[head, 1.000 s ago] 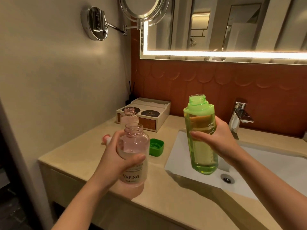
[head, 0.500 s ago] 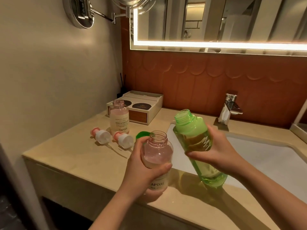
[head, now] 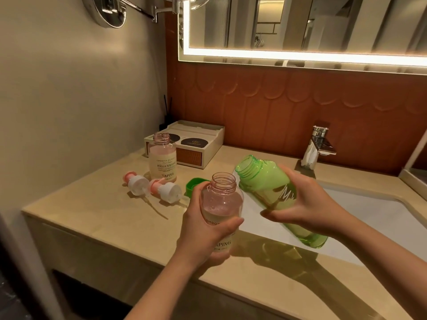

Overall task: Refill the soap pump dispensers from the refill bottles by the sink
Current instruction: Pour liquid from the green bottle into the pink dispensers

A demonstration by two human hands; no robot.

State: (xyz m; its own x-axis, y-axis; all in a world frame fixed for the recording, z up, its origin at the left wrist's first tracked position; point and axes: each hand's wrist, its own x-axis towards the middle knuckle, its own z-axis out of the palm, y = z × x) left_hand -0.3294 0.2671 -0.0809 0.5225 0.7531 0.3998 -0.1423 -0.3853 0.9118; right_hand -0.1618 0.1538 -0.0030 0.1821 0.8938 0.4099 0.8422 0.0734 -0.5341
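Note:
My left hand (head: 203,229) grips an uncapped pink dispenser bottle (head: 221,199) upright above the counter's front. My right hand (head: 307,204) holds a green refill bottle (head: 265,183), tilted so its open mouth points left, just above and beside the pink bottle's mouth. No liquid shows between them. A second pink dispenser bottle (head: 163,158) stands open farther back on the left. Two white-and-pink pump heads (head: 138,184) (head: 167,190) lie on the counter (head: 92,218). The green cap (head: 193,184) lies behind my left hand.
A white sink basin (head: 369,218) lies to the right, with a chrome faucet (head: 317,146) behind it. A cream amenity box (head: 191,144) sits against the wall. A lit mirror (head: 300,26) hangs above, and a round swing-arm mirror's mount (head: 108,10) is on the left wall.
The green refill bottle went from upright to tilted, its mouth lowered next to the pink bottle's mouth. The pink bottle moved right toward the sink edge. The camera view shifted left and down.

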